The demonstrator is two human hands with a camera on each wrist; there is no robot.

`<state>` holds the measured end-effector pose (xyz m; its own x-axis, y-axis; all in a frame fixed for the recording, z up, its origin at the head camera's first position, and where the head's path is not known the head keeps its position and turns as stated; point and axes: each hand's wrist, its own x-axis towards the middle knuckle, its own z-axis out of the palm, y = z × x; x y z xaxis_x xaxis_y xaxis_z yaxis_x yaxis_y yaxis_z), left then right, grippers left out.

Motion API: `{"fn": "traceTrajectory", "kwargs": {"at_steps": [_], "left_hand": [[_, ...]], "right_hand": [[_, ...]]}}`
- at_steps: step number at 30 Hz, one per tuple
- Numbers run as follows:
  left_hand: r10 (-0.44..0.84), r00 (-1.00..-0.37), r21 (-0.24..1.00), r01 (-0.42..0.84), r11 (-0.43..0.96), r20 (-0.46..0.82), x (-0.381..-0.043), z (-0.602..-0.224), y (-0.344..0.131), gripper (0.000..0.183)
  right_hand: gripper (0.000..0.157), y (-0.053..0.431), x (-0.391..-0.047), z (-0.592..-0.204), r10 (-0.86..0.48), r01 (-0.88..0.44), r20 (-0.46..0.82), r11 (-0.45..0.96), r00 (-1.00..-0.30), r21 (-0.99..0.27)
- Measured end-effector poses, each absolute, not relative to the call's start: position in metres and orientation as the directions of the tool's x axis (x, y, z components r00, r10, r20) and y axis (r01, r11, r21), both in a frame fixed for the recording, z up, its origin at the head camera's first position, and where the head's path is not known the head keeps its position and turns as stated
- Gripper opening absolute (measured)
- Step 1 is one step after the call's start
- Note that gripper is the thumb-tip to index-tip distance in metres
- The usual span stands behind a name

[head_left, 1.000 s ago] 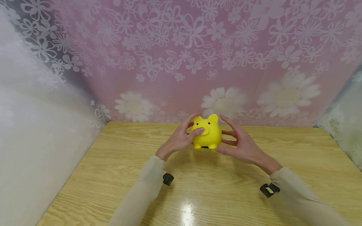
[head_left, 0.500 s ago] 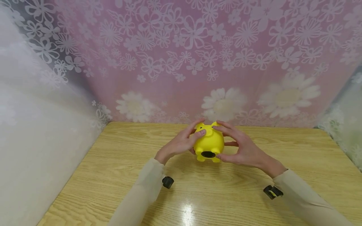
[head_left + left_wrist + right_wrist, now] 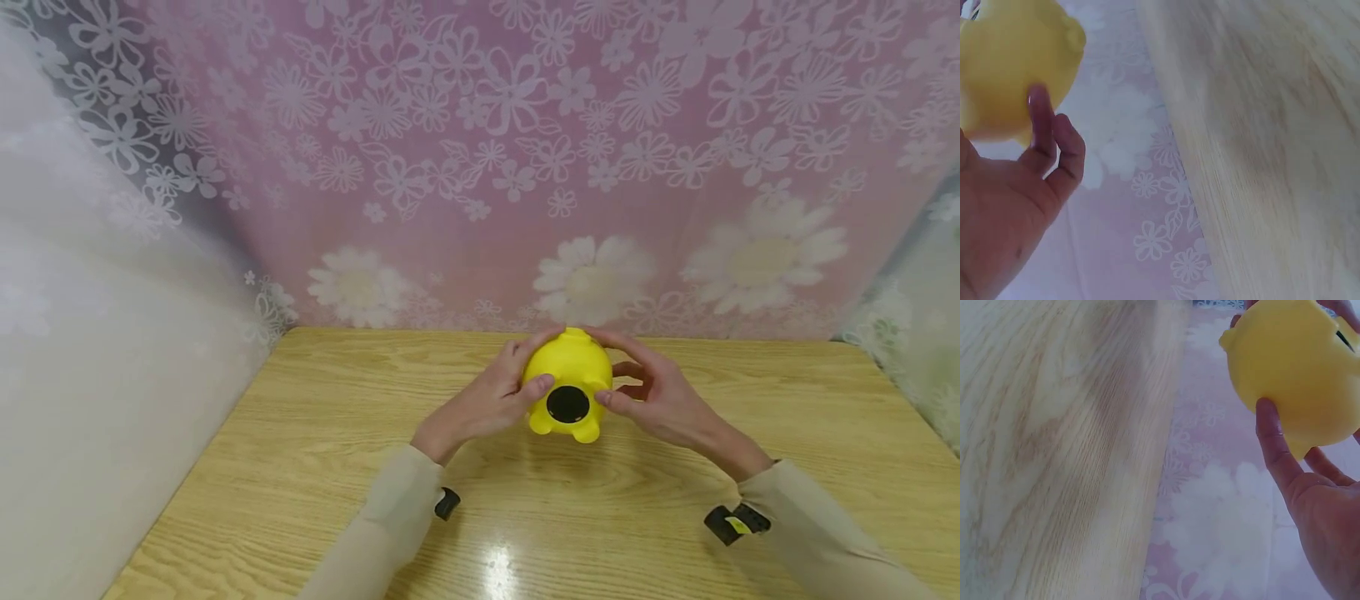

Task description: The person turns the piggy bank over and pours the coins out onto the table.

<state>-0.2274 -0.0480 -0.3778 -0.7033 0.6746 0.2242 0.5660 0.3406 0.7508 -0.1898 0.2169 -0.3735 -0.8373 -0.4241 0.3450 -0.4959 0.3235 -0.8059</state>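
Observation:
A yellow piggy bank (image 3: 570, 360) is held up between both hands, its underside with a round black plug (image 3: 567, 404) turned toward the head camera. My left hand (image 3: 491, 402) grips its left side, thumb on the underside near the plug. On the other side, my right hand (image 3: 669, 400) grips it with the thumb by a foot and the index finger at the top. A dark coin slot (image 3: 1344, 340) shows in the right wrist view. In the left wrist view, the curled fingers (image 3: 1041, 125) of the left hand lie against the yellow body. The pig's eyes are hidden.
The wooden table (image 3: 315, 467) lies beneath the hands. Behind it hangs a pink flowered cloth (image 3: 450, 250), with a pale covering (image 3: 112, 358) along the left. Black straps (image 3: 737, 523) are worn near the sleeve cuffs.
The piggy bank has tipped back, so its face has turned out of sight and its underside faces the head camera. It has also shifted slightly right, both hands moving with it.

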Motion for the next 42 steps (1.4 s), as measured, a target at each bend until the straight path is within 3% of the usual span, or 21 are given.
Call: {"fn": "traceTrajectory", "kwargs": {"at_steps": [6,12,19,24,32,42], "left_hand": [[0.668,-0.700,0.687,0.615,0.387,0.251,-0.226,-0.386,-0.043,0.084],[0.687,-0.667,0.763,0.593,0.256,0.288,-0.225,-0.393,-0.040,0.072],[0.618,-0.743,0.826,0.501,0.258,0.258,-0.224,-0.399,-0.040,0.061],[0.572,-0.779,0.824,0.487,0.290,0.259,-0.226,-0.401,-0.042,0.065],[0.545,-0.804,0.831,0.458,0.316,0.237,-0.228,-0.405,-0.047,0.065],[0.545,-0.809,0.845,0.437,0.308,0.219,-0.230,-0.403,-0.047,0.058]], "right_hand": [[0.061,0.216,-0.187,-0.375,-0.407,-0.443,0.297,0.333,-0.864,-0.833],[0.056,0.215,-0.186,-0.376,-0.426,-0.412,0.261,0.313,-0.866,-0.856],[0.053,0.209,-0.185,-0.377,-0.394,-0.394,0.247,0.353,-0.885,-0.849],[0.049,0.202,-0.181,-0.379,-0.287,-0.457,0.361,0.439,-0.887,-0.774],[0.044,0.184,-0.169,-0.387,-0.230,-0.624,0.582,0.357,-0.780,-0.695],[0.034,0.160,-0.164,-0.401,-0.174,-0.713,0.741,0.480,-0.648,-0.511]]}}
